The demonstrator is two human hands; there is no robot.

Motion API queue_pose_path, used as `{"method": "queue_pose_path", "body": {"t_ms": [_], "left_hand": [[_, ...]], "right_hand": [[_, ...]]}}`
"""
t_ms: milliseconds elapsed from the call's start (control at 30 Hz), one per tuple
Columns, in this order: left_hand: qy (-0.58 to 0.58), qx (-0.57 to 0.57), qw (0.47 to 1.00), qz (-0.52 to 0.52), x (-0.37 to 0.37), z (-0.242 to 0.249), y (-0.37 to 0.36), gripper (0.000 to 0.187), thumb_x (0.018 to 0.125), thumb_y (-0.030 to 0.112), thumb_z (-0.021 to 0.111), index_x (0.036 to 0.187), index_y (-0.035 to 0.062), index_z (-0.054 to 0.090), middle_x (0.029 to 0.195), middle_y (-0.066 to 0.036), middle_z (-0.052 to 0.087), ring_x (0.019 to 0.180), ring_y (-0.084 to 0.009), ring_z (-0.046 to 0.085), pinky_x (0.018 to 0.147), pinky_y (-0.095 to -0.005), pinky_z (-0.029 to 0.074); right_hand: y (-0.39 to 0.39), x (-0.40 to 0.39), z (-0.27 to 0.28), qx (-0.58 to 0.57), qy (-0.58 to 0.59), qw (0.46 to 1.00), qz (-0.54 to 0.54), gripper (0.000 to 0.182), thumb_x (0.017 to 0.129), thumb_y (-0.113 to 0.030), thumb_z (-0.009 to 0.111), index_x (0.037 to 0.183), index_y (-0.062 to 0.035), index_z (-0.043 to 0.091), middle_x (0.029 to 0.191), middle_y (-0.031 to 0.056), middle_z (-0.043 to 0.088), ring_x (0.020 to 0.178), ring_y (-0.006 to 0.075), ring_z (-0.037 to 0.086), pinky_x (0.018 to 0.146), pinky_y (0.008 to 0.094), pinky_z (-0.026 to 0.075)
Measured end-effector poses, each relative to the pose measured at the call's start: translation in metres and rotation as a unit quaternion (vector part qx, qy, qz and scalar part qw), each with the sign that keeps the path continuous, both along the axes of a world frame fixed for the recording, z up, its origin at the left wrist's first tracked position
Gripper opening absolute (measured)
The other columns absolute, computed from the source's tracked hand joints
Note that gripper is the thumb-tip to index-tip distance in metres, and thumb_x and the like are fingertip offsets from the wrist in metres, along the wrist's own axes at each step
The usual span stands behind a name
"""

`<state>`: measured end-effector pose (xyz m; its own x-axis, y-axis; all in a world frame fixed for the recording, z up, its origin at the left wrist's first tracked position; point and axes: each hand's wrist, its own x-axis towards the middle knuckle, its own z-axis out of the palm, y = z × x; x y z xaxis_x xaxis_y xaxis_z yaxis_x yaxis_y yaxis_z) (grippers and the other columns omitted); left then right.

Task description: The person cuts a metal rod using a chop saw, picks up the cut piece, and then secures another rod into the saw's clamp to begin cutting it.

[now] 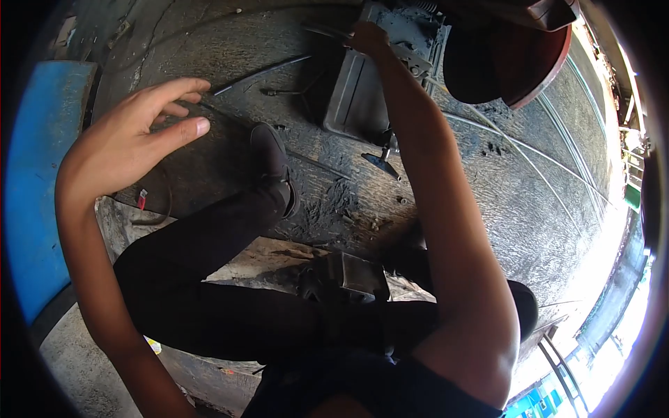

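Observation:
My left hand [132,136] hovers above the dark oily floor at the left, fingers apart and holding nothing. My right arm stretches far forward. My right hand [366,38] rests, fingers curled, on the top edge of a grey metal casing [355,97] that lies on the floor. A thin dark rod [322,30] sticks out to the left of that hand; whether the hand grips it is unclear. My legs in black trousers fill the middle of the view, with one black shoe [273,164] on the floor just left of the casing.
A dark red rounded part [519,66] sits to the right of the casing. Thin cables [536,157] run across the floor at right, loose rods [261,72] at left. A blue panel [35,174] borders the left. A small metal block [352,275] lies between my legs.

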<state>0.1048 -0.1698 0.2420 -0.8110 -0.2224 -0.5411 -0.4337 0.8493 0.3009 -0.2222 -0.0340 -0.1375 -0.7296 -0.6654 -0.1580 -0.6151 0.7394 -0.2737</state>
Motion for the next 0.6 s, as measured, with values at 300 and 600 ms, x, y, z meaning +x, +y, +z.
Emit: {"method": "queue_pose_path", "body": {"t_ms": [300,600], "left_hand": [[0.001,0.01,1.0,-0.003,-0.0011,-0.0026,-0.0018,0.052,0.092,0.029,0.061,0.136,0.0037,0.049,0.13,-0.019,0.056,0.117,-0.0269,0.057,0.101,-0.0392,0.044],[-0.001,0.01,1.0,-0.002,-0.0024,-0.0014,-0.0006,0.052,0.092,0.029,0.062,0.136,0.004,0.049,0.13,-0.018,0.056,0.118,-0.0274,0.057,0.101,-0.0396,0.044]], "right_hand": [[-0.0015,0.0012,0.0011,0.002,-0.006,1.0,-0.015,0.049,0.072,-0.043,0.075,0.109,-0.0108,0.069,0.112,0.012,0.067,0.107,0.0296,0.064,0.087,0.044,0.054],[-0.001,0.0023,0.004,-0.011,-0.004,1.0,-0.009,0.042,0.075,-0.036,0.073,0.106,-0.0086,0.07,0.112,0.0134,0.068,0.106,0.0305,0.065,0.086,0.0446,0.055]]}}
